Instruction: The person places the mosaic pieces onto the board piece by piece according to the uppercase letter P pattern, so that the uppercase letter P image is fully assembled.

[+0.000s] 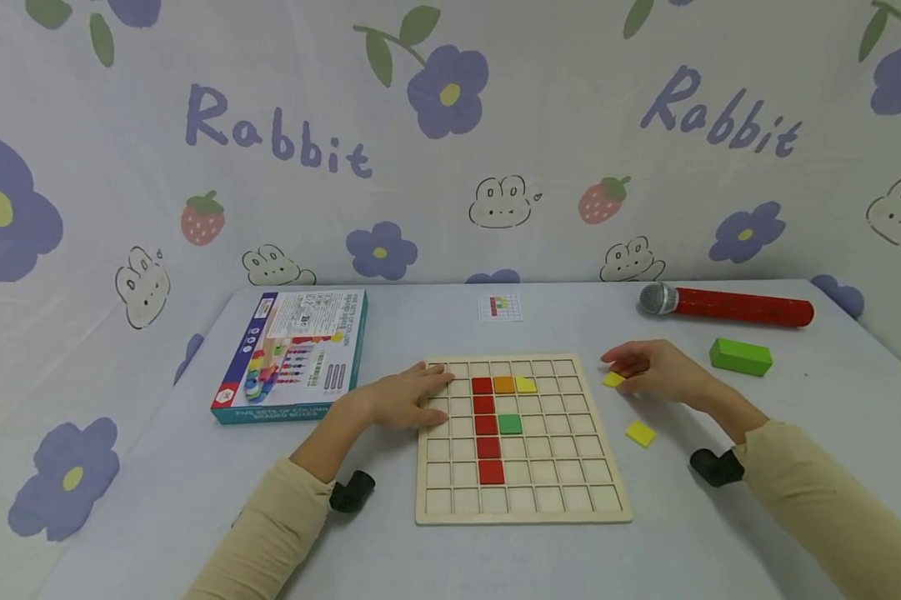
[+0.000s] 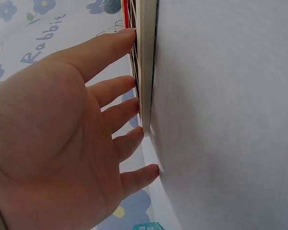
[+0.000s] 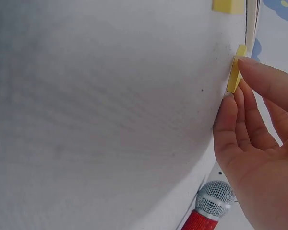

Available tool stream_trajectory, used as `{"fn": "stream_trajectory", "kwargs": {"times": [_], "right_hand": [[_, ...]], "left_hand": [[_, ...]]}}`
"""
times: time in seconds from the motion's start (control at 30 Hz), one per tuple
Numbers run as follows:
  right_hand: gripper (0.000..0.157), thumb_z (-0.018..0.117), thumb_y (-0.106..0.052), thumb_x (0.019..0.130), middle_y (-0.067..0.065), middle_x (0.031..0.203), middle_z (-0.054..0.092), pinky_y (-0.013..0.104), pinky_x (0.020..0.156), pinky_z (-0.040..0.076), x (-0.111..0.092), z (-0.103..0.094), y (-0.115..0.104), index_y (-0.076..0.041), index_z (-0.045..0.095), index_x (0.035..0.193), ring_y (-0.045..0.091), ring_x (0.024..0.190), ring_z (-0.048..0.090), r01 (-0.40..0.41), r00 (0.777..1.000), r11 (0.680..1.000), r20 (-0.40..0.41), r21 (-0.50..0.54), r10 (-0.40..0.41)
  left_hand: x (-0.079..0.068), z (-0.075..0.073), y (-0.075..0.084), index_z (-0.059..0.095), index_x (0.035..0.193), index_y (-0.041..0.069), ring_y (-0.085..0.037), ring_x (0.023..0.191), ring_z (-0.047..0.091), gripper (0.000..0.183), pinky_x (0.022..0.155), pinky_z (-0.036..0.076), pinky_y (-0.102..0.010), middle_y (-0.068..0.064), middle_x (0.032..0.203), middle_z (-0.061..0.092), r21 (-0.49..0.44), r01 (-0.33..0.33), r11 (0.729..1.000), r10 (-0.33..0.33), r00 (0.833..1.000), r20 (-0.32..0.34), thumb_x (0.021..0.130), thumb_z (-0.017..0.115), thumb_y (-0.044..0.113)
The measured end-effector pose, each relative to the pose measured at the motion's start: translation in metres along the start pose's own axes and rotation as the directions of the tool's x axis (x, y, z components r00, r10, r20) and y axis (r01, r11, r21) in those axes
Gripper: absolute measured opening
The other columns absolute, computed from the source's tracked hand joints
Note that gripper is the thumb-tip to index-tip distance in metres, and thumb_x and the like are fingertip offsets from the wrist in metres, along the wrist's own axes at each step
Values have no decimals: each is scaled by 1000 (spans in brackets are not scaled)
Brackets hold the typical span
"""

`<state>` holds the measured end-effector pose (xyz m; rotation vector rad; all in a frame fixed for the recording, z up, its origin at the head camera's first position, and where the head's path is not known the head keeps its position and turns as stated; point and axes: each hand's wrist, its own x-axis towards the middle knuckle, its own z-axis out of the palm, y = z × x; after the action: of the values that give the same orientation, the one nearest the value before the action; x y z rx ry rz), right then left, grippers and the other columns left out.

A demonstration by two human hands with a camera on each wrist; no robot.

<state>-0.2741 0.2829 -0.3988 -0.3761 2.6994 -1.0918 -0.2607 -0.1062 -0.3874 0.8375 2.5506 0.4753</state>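
Note:
A wooden grid board (image 1: 523,523) lies on the table. On it are a column of several red tiles (image 1: 486,425), an orange tile (image 1: 504,385), a yellow tile (image 1: 526,385) and a green tile (image 1: 509,424). My left hand (image 1: 408,397) rests on the board's left edge with fingers spread; in the left wrist view its fingertips (image 2: 127,114) touch the rim. Off the board's right side, my right hand (image 1: 663,375) pinches a yellow square tile (image 3: 237,72) between thumb and fingers, low over the table. Nearer me lies another loose yellow tile (image 1: 641,433).
A flat game box (image 1: 292,354) lies at the left. Behind the board is a small pattern card (image 1: 499,307). A red microphone (image 1: 743,307) and a green block (image 1: 741,357) lie at the back right. A printed cloth (image 1: 420,192) hangs behind the table.

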Motion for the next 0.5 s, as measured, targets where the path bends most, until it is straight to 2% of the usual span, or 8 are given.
{"fn": "stream_trajectory", "kwargs": {"times": [0.5], "right_hand": [[40,71,-5,84,11,101,57,29,72,49,1,1,5,-1,61,122,26,91,53,-32,999,999,-6,-1,32]], "left_hand": [[0,0,1,28,151,9,-30,144,7,65,113,14,-47,-10,156,20,-3,4,1000,-4,1000,-7,96,56,32]]}}
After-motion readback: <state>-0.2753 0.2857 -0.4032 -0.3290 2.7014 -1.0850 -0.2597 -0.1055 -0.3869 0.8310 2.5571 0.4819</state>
